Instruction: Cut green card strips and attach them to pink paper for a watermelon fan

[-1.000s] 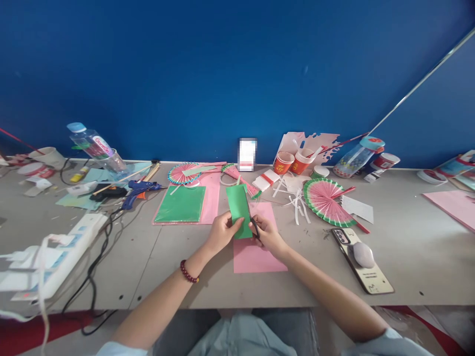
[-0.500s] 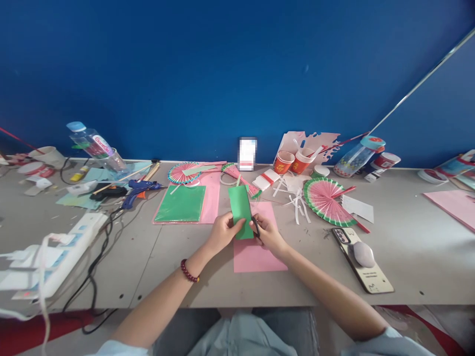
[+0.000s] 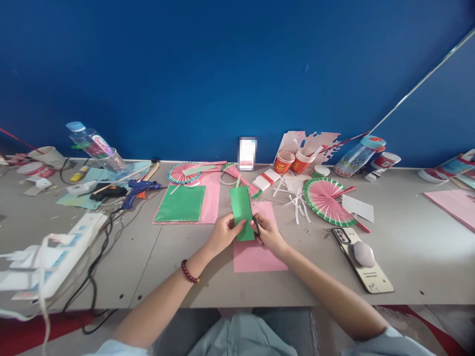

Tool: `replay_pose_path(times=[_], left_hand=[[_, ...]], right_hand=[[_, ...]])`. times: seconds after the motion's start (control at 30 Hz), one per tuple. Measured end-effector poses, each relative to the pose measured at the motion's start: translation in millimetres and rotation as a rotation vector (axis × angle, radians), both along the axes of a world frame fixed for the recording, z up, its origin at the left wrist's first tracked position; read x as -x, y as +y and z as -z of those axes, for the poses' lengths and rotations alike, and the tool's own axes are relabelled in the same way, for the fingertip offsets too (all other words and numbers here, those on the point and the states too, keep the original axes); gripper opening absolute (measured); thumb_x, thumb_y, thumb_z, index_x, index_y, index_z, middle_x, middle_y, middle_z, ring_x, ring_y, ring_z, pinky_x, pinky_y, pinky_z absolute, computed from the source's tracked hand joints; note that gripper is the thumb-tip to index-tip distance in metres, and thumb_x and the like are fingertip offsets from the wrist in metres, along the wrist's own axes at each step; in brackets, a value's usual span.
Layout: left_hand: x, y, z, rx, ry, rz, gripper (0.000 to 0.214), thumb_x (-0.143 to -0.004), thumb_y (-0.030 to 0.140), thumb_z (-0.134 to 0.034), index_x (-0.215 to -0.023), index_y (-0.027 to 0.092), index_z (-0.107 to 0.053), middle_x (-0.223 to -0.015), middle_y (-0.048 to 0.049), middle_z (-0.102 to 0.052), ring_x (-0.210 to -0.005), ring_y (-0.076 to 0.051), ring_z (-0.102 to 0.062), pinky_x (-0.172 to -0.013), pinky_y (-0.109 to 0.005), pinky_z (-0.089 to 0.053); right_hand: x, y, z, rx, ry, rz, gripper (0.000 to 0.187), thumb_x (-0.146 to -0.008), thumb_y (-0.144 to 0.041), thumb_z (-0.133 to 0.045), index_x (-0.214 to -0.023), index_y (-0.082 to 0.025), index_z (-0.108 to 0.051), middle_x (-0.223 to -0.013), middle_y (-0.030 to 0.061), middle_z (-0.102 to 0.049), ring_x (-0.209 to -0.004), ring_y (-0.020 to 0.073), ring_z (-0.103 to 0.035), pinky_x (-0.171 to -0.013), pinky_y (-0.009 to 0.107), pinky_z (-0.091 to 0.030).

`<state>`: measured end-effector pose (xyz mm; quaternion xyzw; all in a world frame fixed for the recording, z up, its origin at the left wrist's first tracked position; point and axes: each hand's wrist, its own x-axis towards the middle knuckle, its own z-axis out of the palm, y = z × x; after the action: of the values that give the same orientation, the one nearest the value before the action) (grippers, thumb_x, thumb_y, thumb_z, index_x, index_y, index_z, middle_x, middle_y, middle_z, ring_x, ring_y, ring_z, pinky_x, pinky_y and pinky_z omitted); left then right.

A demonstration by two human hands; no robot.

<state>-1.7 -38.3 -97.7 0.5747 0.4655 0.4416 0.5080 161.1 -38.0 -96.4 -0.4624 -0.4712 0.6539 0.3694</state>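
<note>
My left hand (image 3: pixel 225 232) pinches a green paper strip (image 3: pixel 242 205) near its lower left edge, thumb on top. Black-handled scissors (image 3: pixel 256 225) are in my right hand (image 3: pixel 270 234), fingers wrapped round the handles. Their blades lie along the strip's right edge, mostly hidden by the paper. Under both hands a sheet of pink paper (image 3: pixel 260 257) lies on the table. Left of it, a pack of green paper (image 3: pixel 180 203) rests on a larger pink sheet (image 3: pixel 212 198).
A watermelon paper fan (image 3: pixel 328 201) and a phone (image 3: pixel 362 260) lie to the right. Red paper cups (image 3: pixel 285 162) stand at the back. On the left are a blue glue gun (image 3: pixel 139 191), a power strip (image 3: pixel 74 252) with cables, and a tilted bottle (image 3: pixel 94 146).
The green strip has shifted very slightly right and down in my hands. Both hands keep nearly the same place, and the things on the table have not moved.
</note>
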Motion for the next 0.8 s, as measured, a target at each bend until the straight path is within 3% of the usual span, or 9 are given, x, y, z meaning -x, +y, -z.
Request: replay_pose_path(times=[0.2, 0.4, 0.7, 0.8], left_hand=[[1.5, 2.2, -1.2, 0.008, -0.053, -0.042, 0.036, -0.076, 0.050, -0.065, -0.083, 0.015, -0.064, -0.073, -0.0024, -0.067, -0.064, -0.015, -0.060, -0.058, -0.025, -0.049], [13.2, 10.9, -14.6, -0.008, -0.071, -0.257, 0.034, -0.074, 0.050, -0.065, -0.073, 0.017, -0.058, -0.056, 0.0044, -0.053, -0.047, -0.009, -0.048, -0.043, -0.019, -0.038], [44.5, 32.3, -34.1, 0.114, -0.088, -0.452, 0.027, -0.069, 0.037, -0.062, -0.067, 0.021, -0.040, -0.043, 0.0105, -0.040, -0.035, -0.007, -0.044, -0.036, -0.017, -0.032], [52.6, 33.7, -48.1, 0.146, -0.080, -0.405, 0.025, -0.066, 0.031, -0.064, -0.070, 0.021, -0.041, -0.043, 0.0121, -0.038, -0.034, -0.006, -0.039, -0.035, -0.016, -0.029]], right_hand=[[-1.4, 0.7, -4.8, 0.023, 0.040, 0.085, 0.044, -0.074, -0.063, -0.059, -0.077, -0.023, -0.041, -0.048, -0.0099, -0.046, -0.030, 0.0033, -0.028, -0.029, 0.016, -0.015], [-2.8, 0.6, -12.8, -0.012, 0.033, 0.126, 0.043, -0.074, -0.061, -0.060, -0.076, -0.022, -0.043, -0.057, -0.0062, -0.053, -0.034, 0.0032, -0.029, -0.032, 0.017, -0.017], [-16.7, 13.3, -10.6, -0.120, -0.121, 0.203, 0.041, -0.070, -0.059, -0.066, -0.073, -0.020, -0.053, -0.061, -0.0009, -0.059, -0.043, 0.0071, -0.038, -0.038, 0.020, -0.026], [-30.1, 25.4, -6.7, -0.243, -0.266, 0.251, 0.039, -0.065, -0.056, -0.071, -0.067, -0.020, -0.056, -0.057, -0.0005, -0.056, -0.048, 0.0109, -0.043, -0.043, 0.023, -0.030]])
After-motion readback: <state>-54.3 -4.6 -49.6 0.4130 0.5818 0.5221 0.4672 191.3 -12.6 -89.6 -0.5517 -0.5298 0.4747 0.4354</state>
